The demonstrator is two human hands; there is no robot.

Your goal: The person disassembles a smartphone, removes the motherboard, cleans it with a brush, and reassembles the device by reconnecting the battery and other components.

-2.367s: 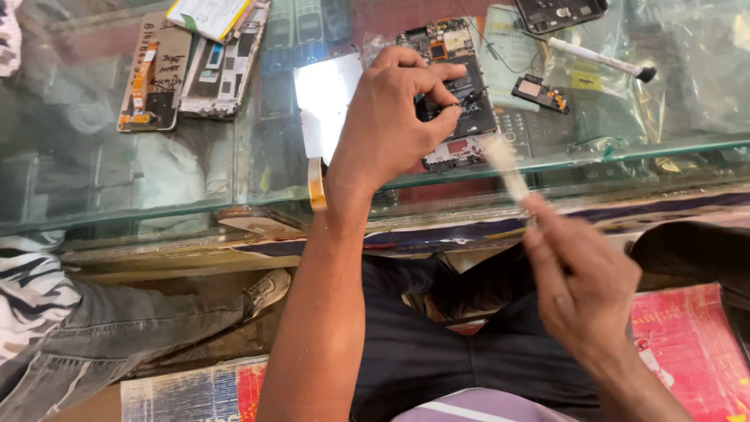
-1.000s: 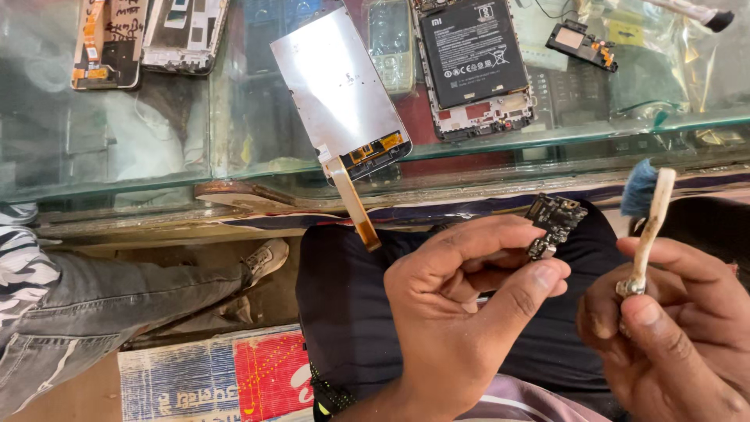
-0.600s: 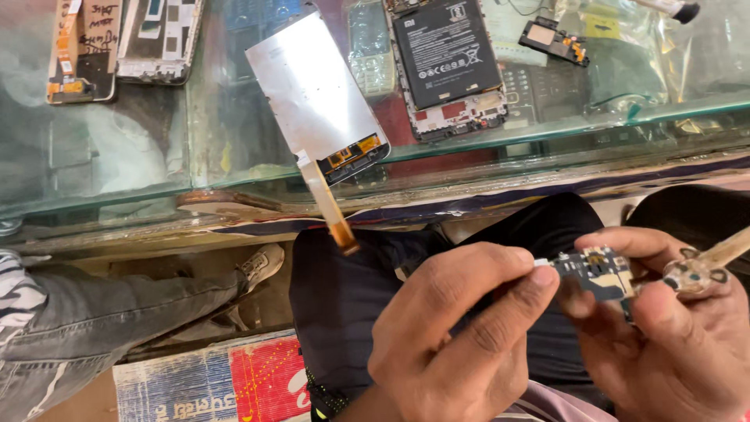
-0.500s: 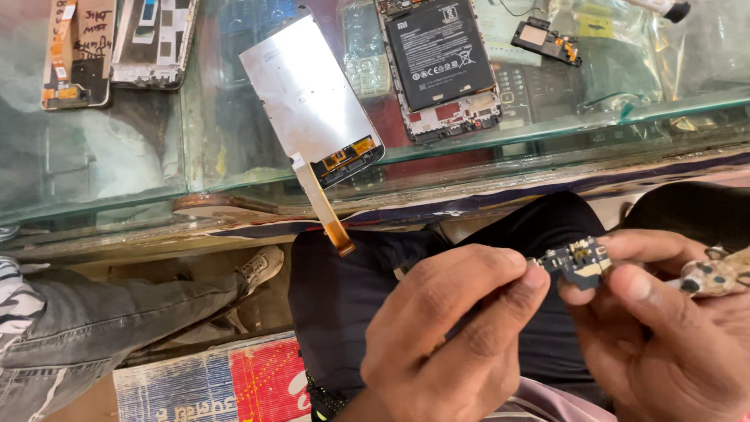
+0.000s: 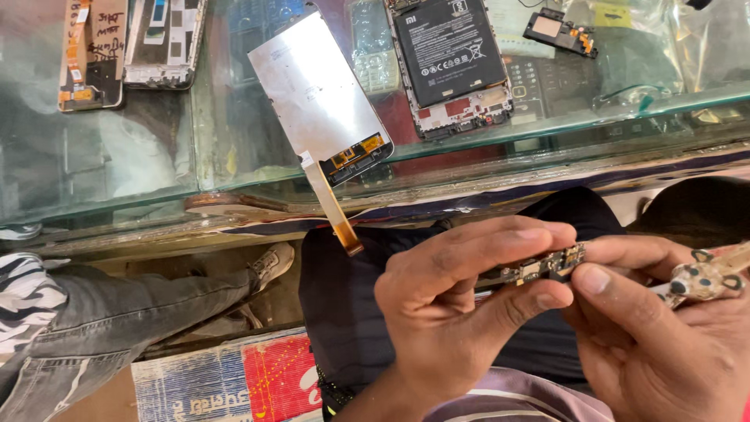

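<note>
Surface: a glass-topped counter (image 5: 141, 164) ran across the upper half of the view, with phone parts spread on it.
Other person: a leg in grey jeans (image 5: 117, 312) and a shoe stood at the lower left, apart from the worker's own hands.
Display panel: a silver screen module (image 5: 312, 86) lay tilted on the glass, and its orange flex ribbon (image 5: 332, 207) hung over the front edge.
Opened phone: a phone body with a black battery (image 5: 449, 47) lay face down on the surface, back cover off, well apart from the hands.
Phone frames: two stripped frames (image 5: 125, 43) rested at the far left of the glass.
Left hand: the left hand (image 5: 461, 312) was closed, grasping one end of the small circuit board between thumb and fingers.
Right hand: the right hand (image 5: 648, 344) pinched the other end of the board with thumb and forefinger, and also kept a patterned brush handle (image 5: 703, 277) tucked in the same hand.
Small circuit board: the narrow dark board (image 5: 539, 268) was held in the air above the lap, below the counter edge, touching both hands.
Progress: the phone seemed already opened and the board taken out; the board appeared to be under inspection or cleaning, and putting the parts back looked not yet done.
</note>
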